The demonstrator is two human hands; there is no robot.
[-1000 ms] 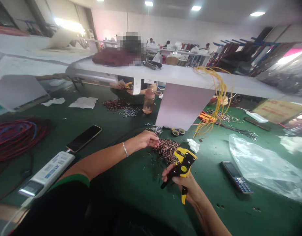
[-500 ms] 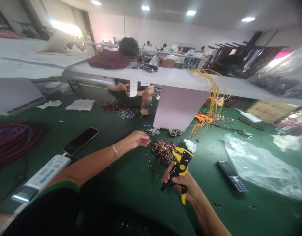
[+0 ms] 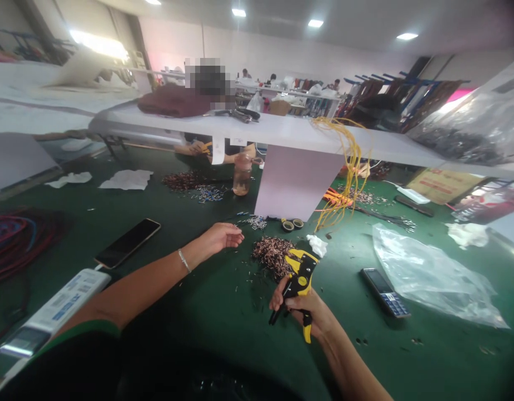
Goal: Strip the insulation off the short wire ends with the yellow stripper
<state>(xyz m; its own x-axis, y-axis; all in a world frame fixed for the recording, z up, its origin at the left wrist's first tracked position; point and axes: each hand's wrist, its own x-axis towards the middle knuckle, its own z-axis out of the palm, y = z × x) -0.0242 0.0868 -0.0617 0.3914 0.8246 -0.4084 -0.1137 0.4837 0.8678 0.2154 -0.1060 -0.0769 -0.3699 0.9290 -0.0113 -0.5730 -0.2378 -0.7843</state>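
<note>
My right hand (image 3: 309, 306) is wrapped around a yellow-and-black wire stripper (image 3: 302, 273), its jaws pointing up and away from me. Just beyond the jaws lies a heap of short copper-coloured and dark pieces (image 3: 271, 250), which the tool's head partly overlaps. To the left of this heap my left hand (image 3: 223, 236) hovers over the green table with fingers curled together. Whatever those fingertips may hold is too small or hidden. Close to them is a small scatter of white and blue wire terminals (image 3: 257, 223).
Two dark rings (image 3: 292, 225) sit by the shelf's support panel (image 3: 294, 178). Yellow wires (image 3: 353, 161) hang from the shelf. A keypad phone (image 3: 384, 292) and plastic bag (image 3: 432, 278) lie right; a smartphone (image 3: 129, 242) and power bank (image 3: 56, 309) left. A co-worker's hands show beyond.
The whole view has shifted a little, so things appear farther left. My left hand has drawn slightly left from the heap; the right hand keeps its hold on the wire stripper.
</note>
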